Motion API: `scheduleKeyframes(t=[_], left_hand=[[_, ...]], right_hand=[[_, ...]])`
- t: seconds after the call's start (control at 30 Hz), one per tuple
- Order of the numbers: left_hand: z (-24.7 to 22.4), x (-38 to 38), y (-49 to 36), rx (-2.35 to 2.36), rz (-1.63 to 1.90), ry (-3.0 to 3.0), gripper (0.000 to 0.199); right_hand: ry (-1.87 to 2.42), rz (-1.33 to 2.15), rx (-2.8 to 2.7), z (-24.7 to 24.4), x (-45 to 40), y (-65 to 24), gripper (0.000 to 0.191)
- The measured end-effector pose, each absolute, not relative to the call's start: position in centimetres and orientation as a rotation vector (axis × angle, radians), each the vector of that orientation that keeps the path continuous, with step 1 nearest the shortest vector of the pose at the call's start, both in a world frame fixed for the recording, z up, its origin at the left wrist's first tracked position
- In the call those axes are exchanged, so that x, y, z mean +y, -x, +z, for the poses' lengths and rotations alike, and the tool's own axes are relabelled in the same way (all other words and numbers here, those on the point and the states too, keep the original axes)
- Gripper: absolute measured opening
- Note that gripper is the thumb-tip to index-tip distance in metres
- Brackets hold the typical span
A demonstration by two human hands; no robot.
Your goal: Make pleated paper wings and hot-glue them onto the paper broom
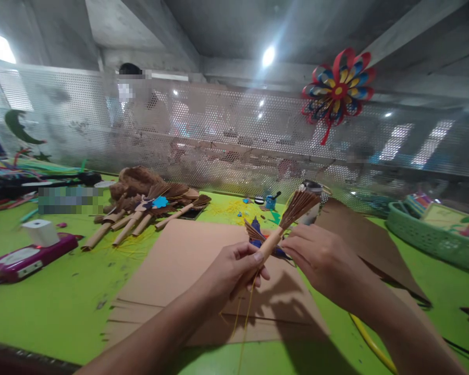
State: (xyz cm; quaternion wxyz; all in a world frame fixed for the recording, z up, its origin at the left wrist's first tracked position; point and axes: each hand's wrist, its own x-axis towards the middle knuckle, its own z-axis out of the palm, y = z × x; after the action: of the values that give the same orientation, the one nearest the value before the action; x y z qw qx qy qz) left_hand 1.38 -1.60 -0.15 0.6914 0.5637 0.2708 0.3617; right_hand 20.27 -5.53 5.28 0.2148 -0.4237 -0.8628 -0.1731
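Note:
My left hand [238, 268] is closed around the handle of a small brown paper broom [272, 244], which tilts up to the right with its fringed bristles fanned out at the top. Close beside the broom's neck is my right hand [322, 255], fingers pressed together; what they pinch, if anything, is hidden. Yellow thread [247, 317] hangs down below my left hand. Under both hands lies a stack of brown paper sheets [187, 260]. A dark blue object [255, 225], partly covered, sits behind the broom.
Several similar paper brooms [131, 226] lie at the back left. A purple power strip [31, 260] with a white plug stands at left. Dark brown paper [359, 234] and a green basket [433, 239] are at right. Behind the table rises a perforated metal screen [226, 120]; a person stands beyond it.

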Motion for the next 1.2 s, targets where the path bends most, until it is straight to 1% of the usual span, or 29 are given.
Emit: scheduleKeyframes(t=[0.43,0.8,1.2], left_hand=[[0.2,-2.0,-1.5,0.651,0.849,-1.304,0.023],[0.3,-2.4,-1.8,0.692,0.931,-1.344,0.023],[0.3,-2.4,-1.8,0.69,0.931,-1.344,0.021]], right_hand=[[1.147,-0.572,-2.338,4.9,-5.6,-19.9,0.026],[1.103,-0.5,-2.284,4.3,-5.5,-19.7,0.024],[1.114,-0.542,-2.24,4.4,-5.7,-19.2,0.027]])
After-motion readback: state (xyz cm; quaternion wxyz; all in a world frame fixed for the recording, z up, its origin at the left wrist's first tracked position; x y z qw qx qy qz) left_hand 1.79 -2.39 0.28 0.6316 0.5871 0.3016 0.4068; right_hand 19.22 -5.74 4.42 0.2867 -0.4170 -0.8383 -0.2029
